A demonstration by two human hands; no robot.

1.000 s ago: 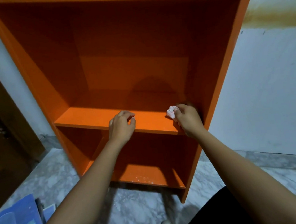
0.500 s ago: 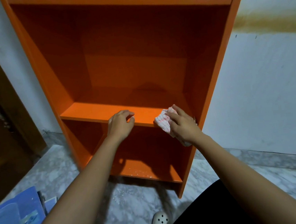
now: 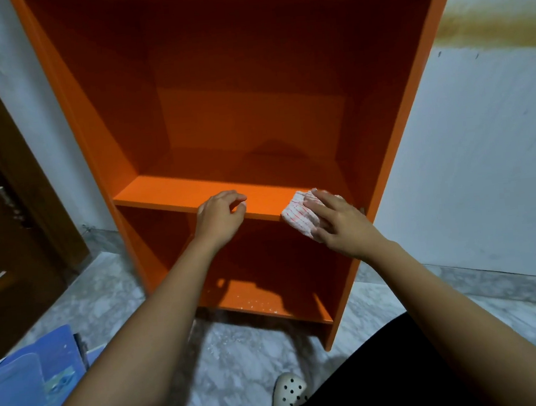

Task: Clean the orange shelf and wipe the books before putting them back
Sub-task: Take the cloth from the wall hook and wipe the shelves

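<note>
Head view: right hand (image 3: 337,220) presses flat fingers on the cloth (image 3: 297,216), soft and limp, best kept bunched, at the orange shelf (image 3: 177,192) edge; left hand (image 3: 218,215) curls over that edge.

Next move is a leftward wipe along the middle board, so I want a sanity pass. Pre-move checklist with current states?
1. Contact: right hand presses checked cloth on middle board front edge: ok.
2. Brace: left hand rests on that edge: ok; firmness cannot tell.
3. Path leftward: not ok, left hand sits in it.
4. Dust: bottom board shows white specks: not ok.
5. Clearance: blue books off the orange shelf, on the floor: ok.
</note>
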